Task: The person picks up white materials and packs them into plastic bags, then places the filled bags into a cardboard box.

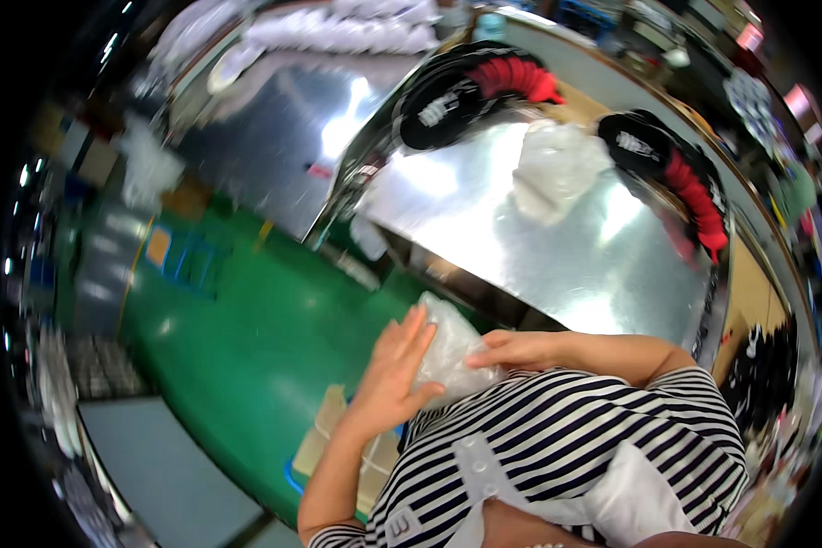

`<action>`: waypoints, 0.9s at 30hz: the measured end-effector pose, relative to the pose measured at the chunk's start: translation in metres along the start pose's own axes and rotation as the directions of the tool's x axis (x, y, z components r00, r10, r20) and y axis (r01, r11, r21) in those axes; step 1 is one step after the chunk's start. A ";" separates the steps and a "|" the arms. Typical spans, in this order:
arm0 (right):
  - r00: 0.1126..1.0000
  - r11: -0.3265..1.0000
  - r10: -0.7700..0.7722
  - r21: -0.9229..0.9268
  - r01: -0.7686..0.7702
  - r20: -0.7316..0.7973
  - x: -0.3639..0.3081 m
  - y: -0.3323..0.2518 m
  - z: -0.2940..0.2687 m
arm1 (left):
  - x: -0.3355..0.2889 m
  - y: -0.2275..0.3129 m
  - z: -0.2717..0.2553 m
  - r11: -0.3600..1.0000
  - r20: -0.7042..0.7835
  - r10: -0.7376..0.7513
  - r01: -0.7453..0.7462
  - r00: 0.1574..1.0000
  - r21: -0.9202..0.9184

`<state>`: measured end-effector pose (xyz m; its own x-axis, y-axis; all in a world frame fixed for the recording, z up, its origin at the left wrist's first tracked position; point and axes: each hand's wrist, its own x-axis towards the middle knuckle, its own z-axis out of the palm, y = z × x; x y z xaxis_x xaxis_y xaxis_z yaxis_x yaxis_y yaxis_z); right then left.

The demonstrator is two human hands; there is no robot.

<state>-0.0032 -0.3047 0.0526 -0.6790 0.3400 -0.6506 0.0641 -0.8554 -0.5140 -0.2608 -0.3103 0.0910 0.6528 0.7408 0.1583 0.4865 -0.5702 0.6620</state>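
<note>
Close to my body, I hold a crumpled bundle of translucent plastic bags between both hands. My left hand presses its left side, fingers stretched along it and thumb at the lower edge. From the right, my right hand grips the bundle with the thumb in front; the other fingers are partly hidden. Beyond my hands, a shiny metal worktable carries another whitish plastic bag. Two curved rows of overlapping black-and-red flat pieces lie at its far side, one left and one right.
Another metal table stands at far left, with white wrapped rolls behind. A blue-framed stool stands on the green floor. At lower left is a grey-topped table. Beige bins sit beside my left forearm.
</note>
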 end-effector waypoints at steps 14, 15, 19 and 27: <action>0.690 0.549 -0.722 -0.647 0.529 -0.050 -0.030 0.029 -0.063 | 0.045 -0.014 0.131 -0.251 0.822 -0.349 0.800 0.450 -0.545; 0.707 0.604 -0.691 -0.658 0.450 -0.150 -0.031 0.024 -0.062 | 0.059 -0.009 0.134 -0.164 0.780 -0.362 0.789 0.510 -0.592; 0.354 0.397 -0.909 -0.715 0.576 -0.219 -0.052 0.041 -0.097 | 0.105 -0.012 0.160 0.157 0.615 -0.337 0.687 0.713 -0.709; -0.116 0.458 -0.865 -0.862 0.218 -0.489 -0.167 0.023 -0.208 | 0.318 0.010 0.184 0.997 -0.264 -0.047 0.029 0.963 -0.072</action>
<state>0.2639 -0.3001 0.0331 0.3803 0.8914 0.2465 0.5118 0.0192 -0.8589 0.0584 -0.1456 0.0136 0.4525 0.8343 0.3149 0.4618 -0.5214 0.7175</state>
